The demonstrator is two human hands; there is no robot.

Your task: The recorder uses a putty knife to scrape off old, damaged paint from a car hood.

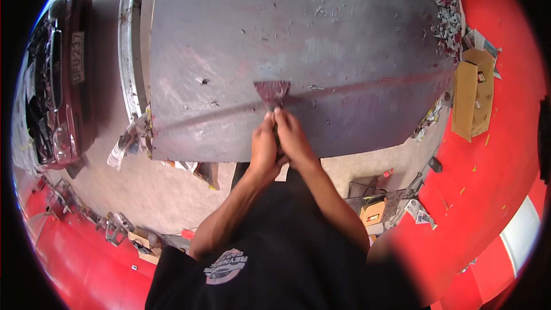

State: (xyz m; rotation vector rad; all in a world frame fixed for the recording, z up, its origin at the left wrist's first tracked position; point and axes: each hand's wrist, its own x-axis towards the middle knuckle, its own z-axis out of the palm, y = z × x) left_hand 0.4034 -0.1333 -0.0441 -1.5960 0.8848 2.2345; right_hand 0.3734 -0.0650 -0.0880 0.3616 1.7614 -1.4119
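Both my left hand (264, 146) and my right hand (293, 140) grip the handle of a paint scraper (272, 91), side by side at the near part of a grey car body panel (224, 47). The wide blade points away from me and lies on or just over the panel; contact cannot be told. Most of the handle is hidden by my fingers. Reddish smears and small paint flakes mark the panel around the blade. A heap of grey and dark red paint chips (449, 26) lies at the panel's far right edge.
A dark red car front (69, 94) stands at the left, beyond a metal rail (130, 43). An open cardboard box (465, 103) is right of the panel. Newspaper scraps (129, 140) hang at its left corner. Boxes and parts lie on the floor behind me.
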